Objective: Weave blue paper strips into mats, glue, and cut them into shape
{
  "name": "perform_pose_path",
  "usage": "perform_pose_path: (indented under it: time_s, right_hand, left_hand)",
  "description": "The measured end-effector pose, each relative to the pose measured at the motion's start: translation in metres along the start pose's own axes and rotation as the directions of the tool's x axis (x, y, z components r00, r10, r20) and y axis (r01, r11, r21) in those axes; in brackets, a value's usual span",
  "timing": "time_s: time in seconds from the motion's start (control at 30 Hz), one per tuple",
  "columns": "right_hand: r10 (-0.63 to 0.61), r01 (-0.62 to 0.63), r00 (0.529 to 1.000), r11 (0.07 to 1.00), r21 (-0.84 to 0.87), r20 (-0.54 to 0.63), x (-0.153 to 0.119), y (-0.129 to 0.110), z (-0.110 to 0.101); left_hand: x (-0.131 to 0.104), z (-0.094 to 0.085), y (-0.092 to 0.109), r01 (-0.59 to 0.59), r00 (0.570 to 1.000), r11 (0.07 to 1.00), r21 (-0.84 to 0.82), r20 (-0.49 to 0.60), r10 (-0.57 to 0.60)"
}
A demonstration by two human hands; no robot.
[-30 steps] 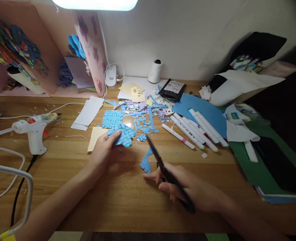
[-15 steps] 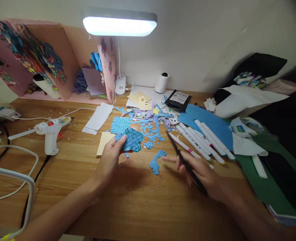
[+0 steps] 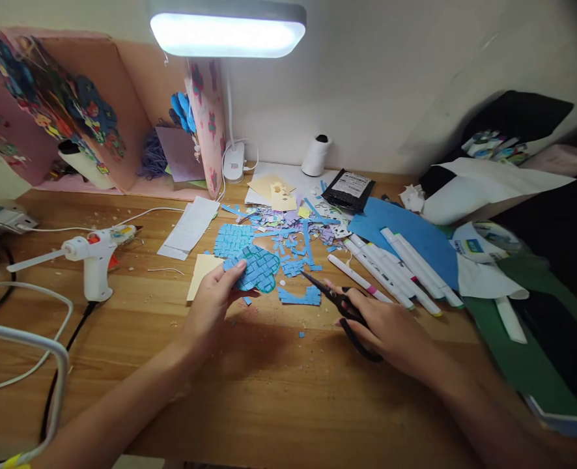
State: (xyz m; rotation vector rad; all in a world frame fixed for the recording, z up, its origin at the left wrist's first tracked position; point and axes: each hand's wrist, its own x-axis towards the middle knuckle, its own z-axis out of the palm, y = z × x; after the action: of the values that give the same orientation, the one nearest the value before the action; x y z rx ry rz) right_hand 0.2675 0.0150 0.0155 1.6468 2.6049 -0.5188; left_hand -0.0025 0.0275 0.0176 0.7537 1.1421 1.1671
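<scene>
My left hand (image 3: 217, 286) pinches a blue woven paper piece (image 3: 259, 268) with a green outline and a partly scalloped edge, held above the table. Black scissors (image 3: 340, 299) are in my right hand (image 3: 383, 326), their blades pointing left and looking closed. Just beyond and below the blade tips lies a curved blue woven offcut (image 3: 299, 296). A blue woven square (image 3: 233, 240) rests behind the held piece, and a cream paper (image 3: 201, 277) is partly hidden by my left hand.
Blue and purple scraps (image 3: 293, 228) are heaped at the back centre. Several white markers (image 3: 386, 270) lie on blue paper (image 3: 400, 234) at right. A glue gun (image 3: 96, 264) and cables are at left. Behind stand a thread cone (image 3: 316, 156) and a pink box (image 3: 203, 124); a lamp (image 3: 227, 34) hangs above.
The curved offcut has moved up and left and turned to lie sideways. My right hand has turned the scissors, whose blades now point left. The view has shifted slightly.
</scene>
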Motion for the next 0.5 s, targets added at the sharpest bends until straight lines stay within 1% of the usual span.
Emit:
perform_pose_path:
  time_s: [0.07,0.1,0.13,0.17,0.23,0.27,0.3,0.33,0.37,0.4,0.43,0.47,0.5]
  right_hand:
    - [0.002,-0.001,0.998,1.000,0.026,-0.064,-0.001,0.001,0.000]
    - [-0.027,0.032,0.997,0.997,0.067,-0.069,-0.002,0.000,-0.001]
    - [-0.076,0.081,0.996,0.990,0.116,-0.047,-0.003,-0.002,-0.002]
    - [-0.139,0.137,0.990,0.976,0.167,0.000,-0.004,-0.005,-0.004]
    - [-0.258,0.223,0.959,0.943,0.249,0.118,-0.005,-0.012,-0.006]
    - [-0.282,0.233,0.946,0.935,0.267,0.161,-0.004,-0.015,-0.007]
    - [-0.274,0.224,0.946,0.939,0.262,0.172,-0.003,-0.018,-0.007]
    - [-0.238,0.199,0.959,0.952,0.234,0.154,-0.001,-0.018,-0.006]
    - [-0.181,0.157,0.977,0.969,0.191,0.116,0.001,-0.018,-0.006]
    - [-0.114,0.105,0.992,0.984,0.141,0.059,0.003,-0.015,-0.005]
    - [-0.048,0.048,0.999,0.994,0.101,-0.002,0.005,-0.012,-0.005]
    - [0.004,0.001,0.999,0.996,0.089,-0.052,0.007,-0.008,-0.004]
    - [0.053,-0.044,0.994,0.995,0.094,-0.100,0.008,-0.004,-0.004]
  left_hand:
    - [0.000,0.000,0.000,0.004,1.000,1.000,0.006,-0.013,-0.004]
    - [0.000,0.000,0.001,0.008,1.000,1.000,0.018,-0.023,-0.007]
    - [0.000,0.000,0.001,0.008,0.999,0.999,0.035,-0.040,-0.006]
    - [0.001,-0.001,0.002,-0.001,0.998,0.998,0.058,-0.059,0.004]
    - [0.003,-0.004,0.007,-0.062,0.992,0.990,0.129,-0.098,0.075]
    - [0.005,-0.006,0.011,-0.108,0.986,0.979,0.173,-0.107,0.127]
    - [0.006,-0.008,0.016,-0.150,0.979,0.964,0.220,-0.100,0.175]
    - [0.007,-0.011,0.021,-0.175,0.977,0.947,0.270,-0.072,0.201]
    - [0.008,-0.013,0.026,-0.173,0.982,0.930,0.323,-0.022,0.190]
    - [0.008,-0.016,0.031,-0.144,0.990,0.913,0.381,0.048,0.136]
    - [0.007,-0.018,0.034,-0.101,0.990,0.892,0.440,0.132,0.047]
    - [0.006,-0.020,0.036,-0.061,0.976,0.867,0.495,0.212,-0.053]
    - [0.004,-0.021,0.036,-0.037,0.950,0.839,0.543,0.280,-0.139]
